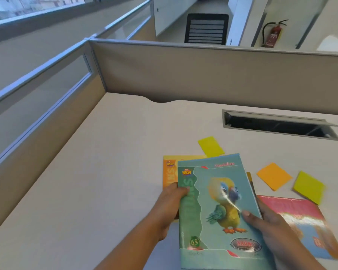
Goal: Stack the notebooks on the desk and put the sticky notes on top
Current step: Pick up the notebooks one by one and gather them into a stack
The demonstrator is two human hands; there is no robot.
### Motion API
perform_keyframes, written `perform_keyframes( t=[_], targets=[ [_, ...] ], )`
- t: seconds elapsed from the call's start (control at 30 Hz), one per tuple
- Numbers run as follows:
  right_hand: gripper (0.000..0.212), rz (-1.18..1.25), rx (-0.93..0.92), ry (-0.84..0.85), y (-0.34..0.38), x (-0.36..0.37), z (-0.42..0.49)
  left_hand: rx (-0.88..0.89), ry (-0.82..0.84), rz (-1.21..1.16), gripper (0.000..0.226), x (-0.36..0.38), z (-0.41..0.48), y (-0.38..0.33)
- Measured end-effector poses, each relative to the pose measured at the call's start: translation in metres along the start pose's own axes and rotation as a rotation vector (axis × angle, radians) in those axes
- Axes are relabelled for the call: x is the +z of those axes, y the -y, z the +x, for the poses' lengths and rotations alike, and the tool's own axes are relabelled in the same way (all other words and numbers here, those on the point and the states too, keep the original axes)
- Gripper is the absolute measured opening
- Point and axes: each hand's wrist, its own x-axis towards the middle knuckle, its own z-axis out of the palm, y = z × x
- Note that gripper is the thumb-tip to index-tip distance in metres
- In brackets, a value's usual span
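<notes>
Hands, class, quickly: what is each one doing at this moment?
Left hand: closed on the left edge of the teal parrot notebook.
Right hand: closed on the same notebook's right edge, thumb on the cover.

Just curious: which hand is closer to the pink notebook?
The right hand. It grips the green notebook right beside the pink notebook; the left hand holds the far edge.

Three notebooks (pixel 217 207) (pixel 169 172) (pixel 300 221), three sticky notes (pixel 211 146) (pixel 274 176) (pixel 308 187), two hands (pixel 170 207) (pixel 271 228).

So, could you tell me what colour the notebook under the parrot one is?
Orange and yellow notebook, seen in the head view.
</notes>
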Motion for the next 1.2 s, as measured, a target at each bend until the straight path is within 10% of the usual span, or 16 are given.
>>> perform_keyframes(
  t=[0.2,0.47,0.7,0.9,1.13,1.2],
  targets=[
    [0.029,-0.086,-0.075,-0.182,-0.020,-0.030,0.003,0.162,-0.598,0.909,0.055,0.003,0.049,0.033],
    [0.029,-0.075,-0.143,-0.214,-0.028,-0.049,0.003,-0.098,-0.646,1.360,0.118,0.009,0.080,0.058],
    [0.026,-0.056,-0.164,-0.236,-0.035,-0.056,0.003,-0.135,-0.628,0.966,0.099,-0.003,0.085,0.041],
    [0.023,0.008,-0.161,-0.214,-0.042,-0.058,0.005,0.067,-0.460,0.364,0.023,-0.031,0.072,0.033],
    [0.027,0.026,-0.178,-0.157,-0.027,-0.045,0.005,0.168,-0.422,-0.046,0.031,-0.057,0.014,0.027],
    [0.057,0.074,-0.182,-0.084,-0.023,-0.036,0.005,0.169,-0.392,-0.198,0.027,-0.055,-0.005,0.028]
  ],
)
